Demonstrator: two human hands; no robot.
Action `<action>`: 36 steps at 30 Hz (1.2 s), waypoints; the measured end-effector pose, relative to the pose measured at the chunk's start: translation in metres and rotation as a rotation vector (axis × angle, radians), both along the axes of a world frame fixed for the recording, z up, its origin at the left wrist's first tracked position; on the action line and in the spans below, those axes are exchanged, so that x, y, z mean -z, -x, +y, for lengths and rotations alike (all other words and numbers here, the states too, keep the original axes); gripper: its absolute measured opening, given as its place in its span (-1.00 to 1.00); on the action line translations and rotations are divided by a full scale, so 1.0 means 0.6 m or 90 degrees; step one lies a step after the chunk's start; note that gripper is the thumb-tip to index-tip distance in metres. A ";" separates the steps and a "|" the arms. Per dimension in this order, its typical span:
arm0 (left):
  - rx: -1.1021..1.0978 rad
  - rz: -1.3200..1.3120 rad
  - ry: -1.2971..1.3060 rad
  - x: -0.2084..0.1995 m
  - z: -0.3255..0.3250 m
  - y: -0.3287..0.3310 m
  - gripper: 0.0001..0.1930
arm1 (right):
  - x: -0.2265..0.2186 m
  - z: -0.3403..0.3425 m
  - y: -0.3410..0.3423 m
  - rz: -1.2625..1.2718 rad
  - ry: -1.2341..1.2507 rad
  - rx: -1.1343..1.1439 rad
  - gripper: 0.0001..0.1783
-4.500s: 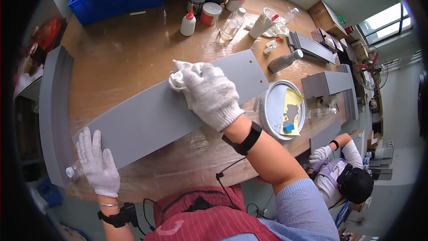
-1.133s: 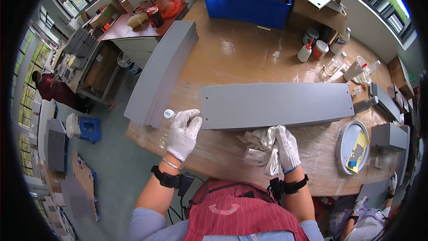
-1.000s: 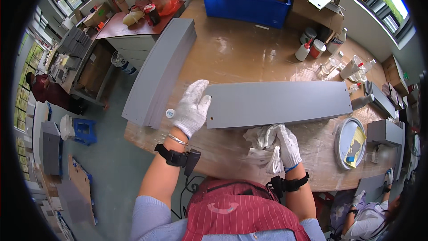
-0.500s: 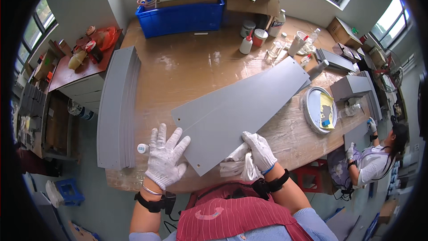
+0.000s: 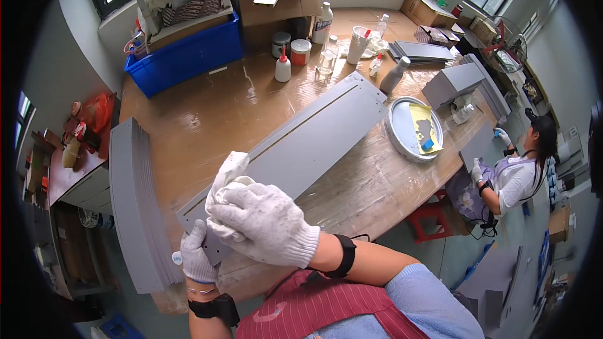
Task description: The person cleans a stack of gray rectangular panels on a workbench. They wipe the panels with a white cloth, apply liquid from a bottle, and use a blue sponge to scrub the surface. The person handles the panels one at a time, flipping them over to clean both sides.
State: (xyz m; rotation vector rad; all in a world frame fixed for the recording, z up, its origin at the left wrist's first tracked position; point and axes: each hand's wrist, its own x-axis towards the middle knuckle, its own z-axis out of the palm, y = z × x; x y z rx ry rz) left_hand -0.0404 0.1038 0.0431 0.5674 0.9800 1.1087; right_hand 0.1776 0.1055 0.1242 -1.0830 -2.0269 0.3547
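Observation:
A long grey panel (image 5: 314,141) lies slantwise on the table, with a narrow brown groove along its far edge and small holes at its far end. My left hand (image 5: 197,256), in a white glove, grips the panel's near end with the thumb up along the edge. My right hand (image 5: 270,223), gloved too, is closed on a white cloth (image 5: 231,166) over the same end. It crosses in front of my left hand and hides part of the panel. Beside my left hand lies a small white cap (image 5: 176,258).
A stack of grey panels (image 5: 135,207) stands at the left. Beyond the work are a blue bin (image 5: 188,56), a red-tipped bottle (image 5: 282,68) and other bottles. A round lid (image 5: 392,132) holds yellow paper. At right a co-worker (image 5: 515,169) handles a grey panel.
The panel now shows a grooved face instead of the plain one. My right hand has swung left with the cloth, and my left hand has closed on the panel's end. The view has shifted.

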 end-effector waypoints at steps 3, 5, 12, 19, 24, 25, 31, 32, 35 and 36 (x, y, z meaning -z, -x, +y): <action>-0.010 -0.005 0.035 0.010 0.012 -0.028 -0.57 | 0.109 0.023 0.031 -0.150 -0.095 0.058 -0.54; -0.020 0.023 0.030 0.006 0.003 -0.020 -0.58 | 0.101 0.044 -0.001 -0.160 -0.056 0.078 -0.50; -0.111 0.088 0.012 -0.003 -0.008 -0.030 -0.59 | 0.129 0.153 -0.338 -0.265 -0.043 0.507 -0.67; -0.113 0.138 0.002 0.008 -0.004 -0.031 -0.59 | 0.133 0.171 -0.677 -0.165 0.267 0.832 -0.66; -0.163 0.264 0.034 0.036 -0.033 0.006 -0.57 | 0.008 0.143 -0.454 0.201 0.112 0.481 -0.82; -0.166 0.269 0.039 0.045 -0.033 0.007 -0.56 | 0.007 0.139 -0.402 0.022 -0.003 0.351 -0.78; -0.113 0.269 -0.019 0.017 -0.017 -0.029 -0.58 | 0.152 0.133 -0.191 -0.039 0.075 -0.050 -0.61; -0.127 0.279 -0.014 0.018 -0.023 -0.027 -0.60 | 0.121 0.140 -0.207 -0.122 0.051 -0.011 -0.59; -0.164 0.310 -0.002 0.017 -0.029 -0.025 -0.62 | 0.093 0.180 -0.295 -0.228 0.050 0.138 -0.52; -0.177 0.310 0.000 0.022 -0.029 -0.024 -0.62 | 0.104 0.196 -0.332 -0.230 0.017 0.212 -0.54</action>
